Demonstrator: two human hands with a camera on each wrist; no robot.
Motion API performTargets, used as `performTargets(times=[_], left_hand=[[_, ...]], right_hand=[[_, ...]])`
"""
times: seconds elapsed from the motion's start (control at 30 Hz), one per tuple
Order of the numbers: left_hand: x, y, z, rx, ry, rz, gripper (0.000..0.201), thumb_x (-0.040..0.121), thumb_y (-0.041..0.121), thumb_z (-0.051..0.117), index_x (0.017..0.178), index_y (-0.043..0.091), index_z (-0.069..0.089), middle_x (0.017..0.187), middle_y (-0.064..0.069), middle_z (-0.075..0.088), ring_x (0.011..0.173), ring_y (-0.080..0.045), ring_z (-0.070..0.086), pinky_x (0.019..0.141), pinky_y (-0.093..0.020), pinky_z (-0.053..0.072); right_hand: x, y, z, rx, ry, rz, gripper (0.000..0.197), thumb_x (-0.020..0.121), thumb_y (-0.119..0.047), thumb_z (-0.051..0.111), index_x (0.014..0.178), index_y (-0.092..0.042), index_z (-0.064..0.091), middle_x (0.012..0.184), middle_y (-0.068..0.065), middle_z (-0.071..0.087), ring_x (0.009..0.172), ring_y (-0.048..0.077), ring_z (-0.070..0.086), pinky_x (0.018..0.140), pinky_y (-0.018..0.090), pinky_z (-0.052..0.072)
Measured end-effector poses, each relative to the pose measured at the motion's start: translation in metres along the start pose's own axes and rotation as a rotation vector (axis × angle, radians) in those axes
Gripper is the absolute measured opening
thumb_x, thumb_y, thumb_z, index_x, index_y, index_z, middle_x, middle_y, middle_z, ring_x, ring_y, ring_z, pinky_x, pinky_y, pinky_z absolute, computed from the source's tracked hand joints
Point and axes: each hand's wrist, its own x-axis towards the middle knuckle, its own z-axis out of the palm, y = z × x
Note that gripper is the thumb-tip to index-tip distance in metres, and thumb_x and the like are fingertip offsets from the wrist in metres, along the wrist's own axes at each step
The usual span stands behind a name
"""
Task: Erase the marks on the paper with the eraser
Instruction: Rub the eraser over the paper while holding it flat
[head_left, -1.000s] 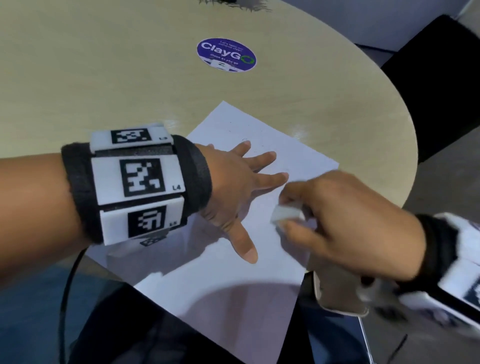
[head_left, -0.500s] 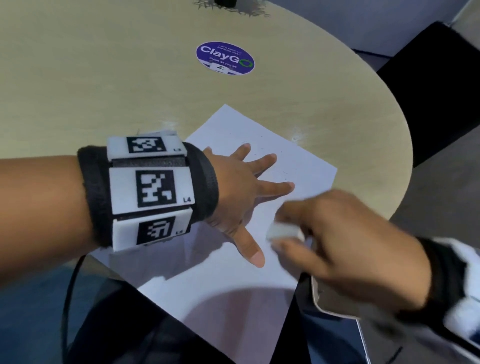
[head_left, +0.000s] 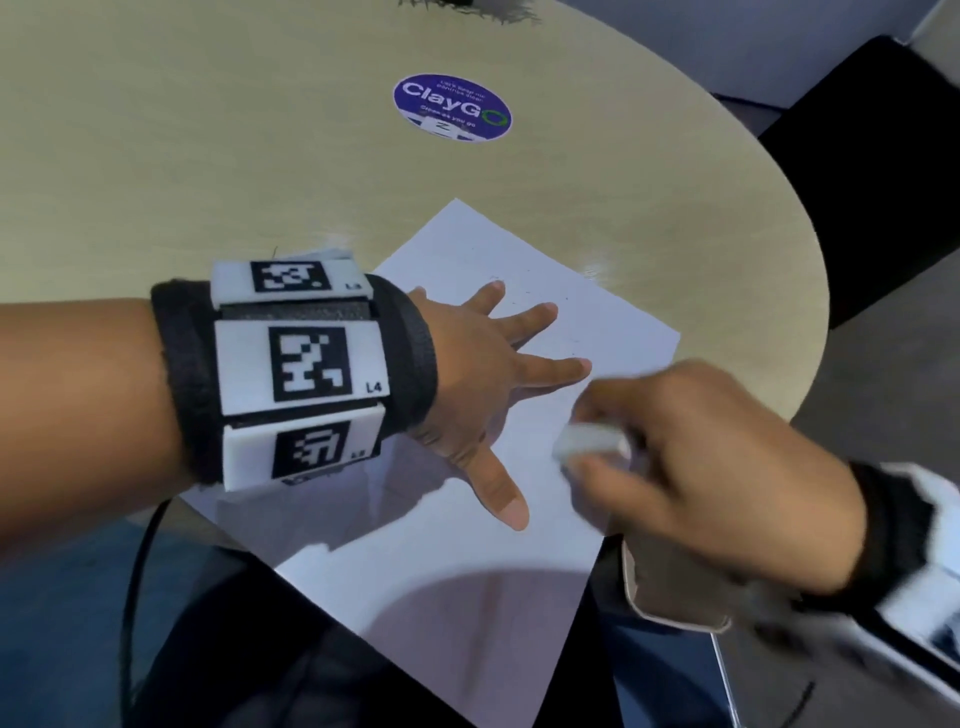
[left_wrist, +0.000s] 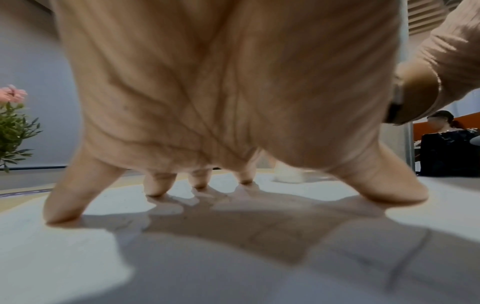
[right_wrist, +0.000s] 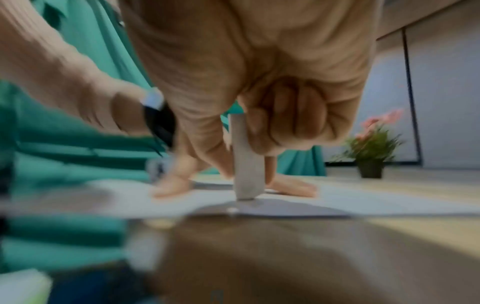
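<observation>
A white sheet of paper lies at an angle on the round beige table, its near corner hanging over the edge. My left hand lies flat on the sheet with fingers spread, pressing it down. My right hand pinches a white eraser between thumb and fingers and holds its lower end on the paper near the right edge. In the right wrist view the eraser stands upright with its tip on the paper. The left wrist view shows spread fingertips on the paper. Faint marks are barely visible.
A purple round sticker sits on the table beyond the paper. A small potted plant with pink flowers stands at the far side. A dark chair is at the right. The table's edge runs close under my right hand.
My right hand with the eraser has shifted slightly back and forth near the sheet's right edge and is motion-blurred. My left hand stays flat on the paper.
</observation>
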Motion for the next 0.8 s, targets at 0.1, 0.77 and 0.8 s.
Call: performTargets(times=[0.1,0.77,0.8], left_hand=[[0.0,0.0,0.001,-0.018,0.025,0.004,0.132,0.05,0.088,0.041,0.151,0.024,-0.016,0.159,-0.003,-0.018,0.145,-0.002,-0.002,0.112,-0.045,0.032],[0.002,0.002,-0.003,0.179,-0.053,-0.065,0.118,0.041,0.093,0.037,0.142,0.057,-0.012,0.154,0.013,-0.029,0.145,-0.025,-0.018,0.109,-0.066,0.013],[0.0,-0.002,-0.002,0.117,0.007,-0.03,0.12,0.034,0.098,0.02,0.144,0.056,-0.004,0.158,0.014,-0.02,0.145,-0.017,-0.013,0.112,-0.056,0.01]], right_hand=[[-0.003,0.002,0.003,0.046,-0.016,0.016,0.021,0.075,-0.04,0.053,0.073,-0.02,0.062,0.055,-0.003,0.058,0.053,0.014,0.05,0.054,0.031,0.042],[0.001,0.003,-0.004,-0.021,0.023,0.026,0.025,0.073,-0.037,0.049,0.071,-0.016,0.062,0.054,0.0,0.057,0.053,0.022,0.05,0.055,0.037,0.045],[-0.005,-0.006,0.002,-0.031,-0.033,-0.011,0.025,0.073,-0.038,0.049,0.07,-0.016,0.061,0.054,0.0,0.055,0.052,0.02,0.048,0.055,0.037,0.044]])
